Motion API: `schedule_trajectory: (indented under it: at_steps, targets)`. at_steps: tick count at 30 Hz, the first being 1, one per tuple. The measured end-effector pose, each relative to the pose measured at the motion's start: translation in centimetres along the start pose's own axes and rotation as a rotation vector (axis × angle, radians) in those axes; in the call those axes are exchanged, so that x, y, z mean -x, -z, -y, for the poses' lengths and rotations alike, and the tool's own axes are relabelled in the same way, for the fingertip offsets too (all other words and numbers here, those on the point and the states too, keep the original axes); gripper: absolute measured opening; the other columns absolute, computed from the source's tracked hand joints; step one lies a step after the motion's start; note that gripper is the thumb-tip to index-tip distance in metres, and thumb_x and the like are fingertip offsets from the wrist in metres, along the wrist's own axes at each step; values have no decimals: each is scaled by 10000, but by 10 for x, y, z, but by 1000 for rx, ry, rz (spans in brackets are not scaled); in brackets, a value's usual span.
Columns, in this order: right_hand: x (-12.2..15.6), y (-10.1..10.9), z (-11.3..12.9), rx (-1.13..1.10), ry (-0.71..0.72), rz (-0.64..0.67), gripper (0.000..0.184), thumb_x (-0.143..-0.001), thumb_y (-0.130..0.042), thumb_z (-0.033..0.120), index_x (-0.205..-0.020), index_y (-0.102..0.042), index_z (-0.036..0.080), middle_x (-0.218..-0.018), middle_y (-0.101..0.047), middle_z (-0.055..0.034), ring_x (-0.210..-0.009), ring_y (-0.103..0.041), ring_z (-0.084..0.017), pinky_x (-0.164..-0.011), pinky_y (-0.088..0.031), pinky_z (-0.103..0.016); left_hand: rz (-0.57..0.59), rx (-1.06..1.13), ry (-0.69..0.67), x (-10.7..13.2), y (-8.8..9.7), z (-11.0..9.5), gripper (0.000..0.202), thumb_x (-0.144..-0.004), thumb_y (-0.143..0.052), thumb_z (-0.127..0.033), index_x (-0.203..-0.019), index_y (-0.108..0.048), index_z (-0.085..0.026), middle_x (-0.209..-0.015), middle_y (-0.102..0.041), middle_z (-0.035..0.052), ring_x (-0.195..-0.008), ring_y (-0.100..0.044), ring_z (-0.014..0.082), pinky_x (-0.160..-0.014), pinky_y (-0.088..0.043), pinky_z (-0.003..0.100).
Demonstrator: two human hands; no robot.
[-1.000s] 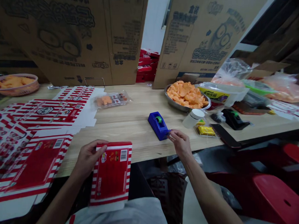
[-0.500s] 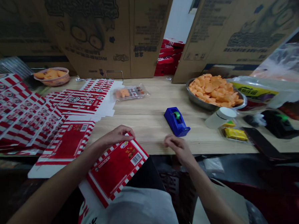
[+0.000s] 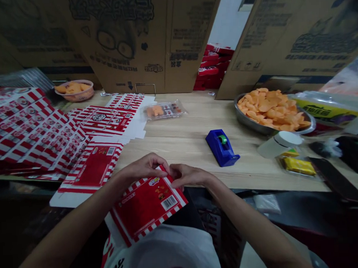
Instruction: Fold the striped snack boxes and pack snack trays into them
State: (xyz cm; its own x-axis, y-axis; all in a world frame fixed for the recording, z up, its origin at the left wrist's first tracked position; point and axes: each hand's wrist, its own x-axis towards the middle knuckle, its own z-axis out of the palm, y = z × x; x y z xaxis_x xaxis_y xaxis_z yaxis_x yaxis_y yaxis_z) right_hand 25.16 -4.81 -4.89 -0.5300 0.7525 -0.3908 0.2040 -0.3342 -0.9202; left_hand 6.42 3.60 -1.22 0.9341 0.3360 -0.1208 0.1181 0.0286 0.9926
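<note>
**Items, largest first.** Flattened corrugated cartons (image 3: 117, 45), printed with a cartoon face, stand on edge along the far side of the table (image 3: 180, 160), apparently parked there as a backdrop and out of the working area. In the gap between them, a stack of red boxes (image 3: 213, 70).

Left on the table, overlapping flat red-and-white striped carton blanks (image 3: 25, 126), fanned out, likely so that each is easy to lift. At the near edge, one carton blank (image 3: 146, 205), tilted, its lower end resting against the person's white shirt (image 3: 161, 251), which seems to steady it.

Left hand (image 3: 141, 168) and right hand (image 3: 190, 175) sit close together at the blank's upper edge, fingers curled narrowly, apparently pinching it; the exact contact is partly hidden.

Right on the table, a steel bowl (image 3: 250, 124) of orange crisps. Far left, a pink basket (image 3: 74, 91) of the same snack. Centre, a sealed snack pack (image 3: 162, 110). Nearer the hands, a blue tape dispenser (image 3: 221, 147), within easy reach. Far right, a white cup (image 3: 278, 144) lying on its side and yellow packets (image 3: 299, 166).
</note>
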Motion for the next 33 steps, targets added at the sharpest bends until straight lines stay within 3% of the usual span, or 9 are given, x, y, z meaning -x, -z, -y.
schedule_trajectory:
  at_steps: [5, 11, 15, 17, 20, 23, 26, 30, 33]
  targets:
    - [-28, -12, -16, -501, 79, 227, 717, -445, -781, 641, -943, -631, 147, -893, -672, -65, -833, -625, -203, -748, -489, -307, -107, 6, -54, 14, 9, -6, 236, -658, -740, -350, -736, -726, -128, -708, -696, 55, -643, -595, 150, -602, -443, 229]
    - [-75, 80, 14, -118, 259, -451, 552, -774, -438, 704, -824, -591, 176, -810, -655, -58, -743, -632, -176, -672, -518, -322, -1193, 241, -102, 50, 23, 35, 300, -649, -726, -379, -821, -614, -159, -711, -631, -6, -583, -574, 134, -551, -454, 237]
    - [-129, 150, 43, 325, 266, -787, 343, -776, -546, 503, -723, -575, 165, -708, -626, -34, -729, -607, -183, -695, -503, -335, -1470, -252, -31, 76, 13, 77, 301, -713, -648, -412, -900, -580, -186, -858, -623, 49, -774, -618, 227, -645, -517, 335]
    - [-161, 174, 56, 438, 265, -850, 224, -766, -595, 385, -751, -600, 162, -718, -627, -29, -775, -597, -198, -757, -489, -360, -1410, -713, -12, 82, 6, 92, 352, -720, -640, -377, -1018, -589, -198, -1137, -582, 129, -1076, -556, 320, -844, -495, 450]
    - [-206, 200, 76, 624, 253, -899, 161, -796, -600, 255, -915, -637, 154, -881, -660, -69, -912, -588, -224, -861, -459, -396, -974, -1228, -43, 72, 5, 102, 661, -696, -670, -394, -1302, -467, -225, -1438, -383, 168, -1363, -257, 396, -1069, -237, 598]
    - [-237, 221, 95, 779, 230, -869, 239, -871, -572, 255, -1083, -602, 151, -1105, -619, -98, -1018, -577, -220, -900, -461, -418, -473, -1385, 24, 42, 14, 100, 876, -661, -706, -469, -1420, -318, -268, -1503, -292, 176, -1384, -178, 441, -1058, -105, 679]
    - [-254, 237, 104, 901, 193, -804, 287, -907, -545, 317, -1152, -564, 168, -1188, -576, -84, -1015, -587, -205, -863, -500, -421, -169, -1306, 106, 15, 24, 87, 1048, -579, -755, -503, -1457, -220, -297, -1536, -170, 194, -1377, -135, 484, -1016, -90, 729]
    - [-253, 243, 98, 1003, 178, -750, 249, -905, -550, 317, -1091, -588, 155, -1107, -609, -70, -942, -607, -183, -820, -515, -392, -25, -1161, 118, 3, 27, 68, 1189, -526, -748, -559, -1484, -114, -253, -1531, -164, 221, -1383, -125, 471, -1042, -49, 708]
    - [-236, 235, 86, 1023, 217, -727, 105, -875, -563, 213, -898, -630, 136, -917, -657, -58, -835, -610, -167, -773, -488, -321, -100, -1180, 169, 3, 19, 64, 1227, -480, -734, -597, -1482, -153, -193, -1497, -242, 251, -1365, -186, 476, -1062, -38, 682]
